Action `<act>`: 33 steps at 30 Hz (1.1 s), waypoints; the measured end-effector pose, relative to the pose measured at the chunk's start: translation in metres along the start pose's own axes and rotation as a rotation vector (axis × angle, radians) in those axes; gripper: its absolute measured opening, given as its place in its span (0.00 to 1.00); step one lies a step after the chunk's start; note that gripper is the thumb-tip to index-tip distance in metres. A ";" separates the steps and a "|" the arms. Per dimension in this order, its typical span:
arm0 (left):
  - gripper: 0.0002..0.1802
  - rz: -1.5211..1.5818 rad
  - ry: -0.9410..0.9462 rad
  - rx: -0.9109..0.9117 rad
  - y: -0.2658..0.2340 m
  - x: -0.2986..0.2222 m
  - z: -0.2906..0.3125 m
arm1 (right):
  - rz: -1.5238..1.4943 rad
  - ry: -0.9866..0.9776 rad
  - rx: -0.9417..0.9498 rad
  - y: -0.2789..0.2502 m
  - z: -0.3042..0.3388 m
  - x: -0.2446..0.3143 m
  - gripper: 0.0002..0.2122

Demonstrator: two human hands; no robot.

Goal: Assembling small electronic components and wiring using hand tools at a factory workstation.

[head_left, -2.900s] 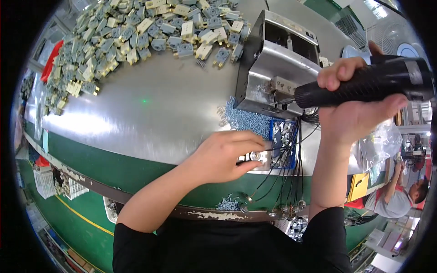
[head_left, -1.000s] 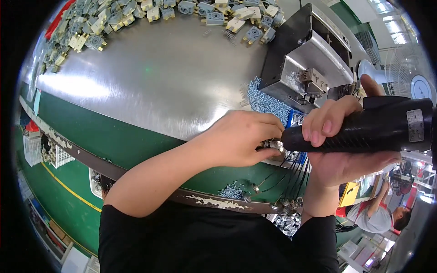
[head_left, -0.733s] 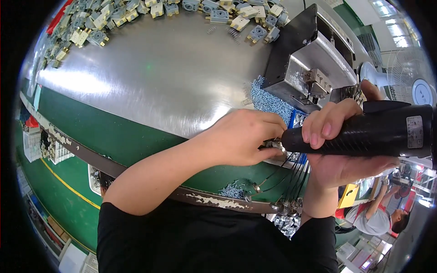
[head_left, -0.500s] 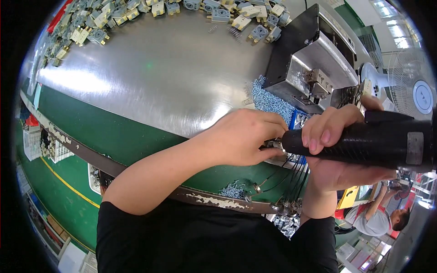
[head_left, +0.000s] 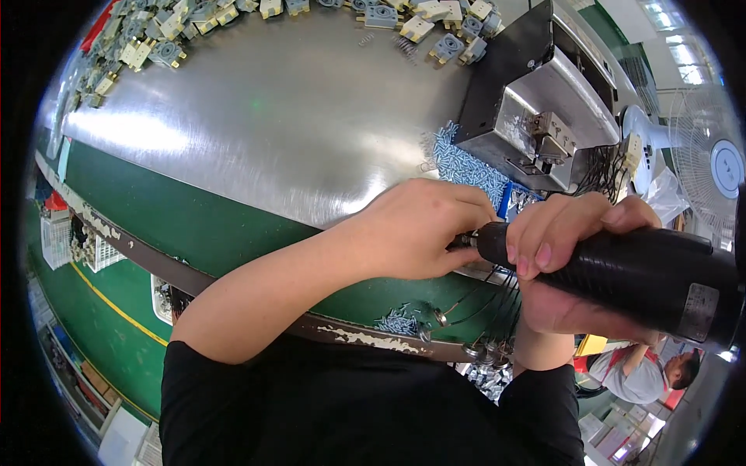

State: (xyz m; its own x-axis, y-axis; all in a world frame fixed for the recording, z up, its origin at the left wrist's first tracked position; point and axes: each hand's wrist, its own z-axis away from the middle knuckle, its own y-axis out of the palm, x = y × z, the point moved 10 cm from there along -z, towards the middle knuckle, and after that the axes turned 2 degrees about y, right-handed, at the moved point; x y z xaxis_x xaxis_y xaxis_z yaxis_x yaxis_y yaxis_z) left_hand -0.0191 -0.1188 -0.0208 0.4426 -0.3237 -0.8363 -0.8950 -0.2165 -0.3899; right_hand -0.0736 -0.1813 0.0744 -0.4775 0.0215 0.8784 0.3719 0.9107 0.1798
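My right hand (head_left: 561, 233) is wrapped round a thick black electric screwdriver (head_left: 633, 272), which slants from its tip at centre right down to the right edge. Its nose meets the fingers of my left hand (head_left: 427, 225). Those fingers are closed in a pinch around a small part at the screwdriver's nose; the fingers and the tool cover most of it, so its kind cannot be made out. Just beyond my left fingertips lies a heap of small bluish screws (head_left: 470, 169). Thin dark cables (head_left: 503, 291) with round metal ends hang below the pinch.
A black and metal box-shaped machine (head_left: 517, 97) stands behind the screws. Many grey and cream switch-like parts (head_left: 381, 15) line the far side of the metal plate (head_left: 272, 116). Loose screws (head_left: 398, 321) lie near the table edge. A fan (head_left: 723, 163) and another person (head_left: 637, 377) are at right.
The screwdriver's rear end has swung down toward me, and my right hand has tilted with it. My left hand keeps its pinch in nearly the same spot. The whole view has shifted slightly.
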 end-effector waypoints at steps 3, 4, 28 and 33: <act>0.17 -0.007 -0.013 -0.001 0.000 0.001 0.000 | -0.011 0.010 0.008 0.000 -0.001 -0.001 0.47; 0.17 -0.007 -0.011 0.000 0.000 0.000 -0.001 | -0.014 0.013 0.011 0.000 -0.001 0.000 0.48; 0.15 -0.154 0.225 -0.155 0.010 -0.041 0.011 | 0.437 0.198 -0.031 -0.045 0.001 0.034 0.30; 0.16 -0.158 0.221 -0.107 0.012 -0.044 0.010 | 0.908 0.179 -0.140 -0.063 0.032 0.064 0.21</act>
State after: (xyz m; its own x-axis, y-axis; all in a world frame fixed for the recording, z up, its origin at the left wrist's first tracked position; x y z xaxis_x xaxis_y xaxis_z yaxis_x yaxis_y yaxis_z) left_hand -0.0499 -0.0981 0.0077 0.5875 -0.4683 -0.6600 -0.8086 -0.3723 -0.4557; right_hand -0.1532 -0.2245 0.1051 0.1676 0.6260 0.7616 0.6403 0.5183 -0.5669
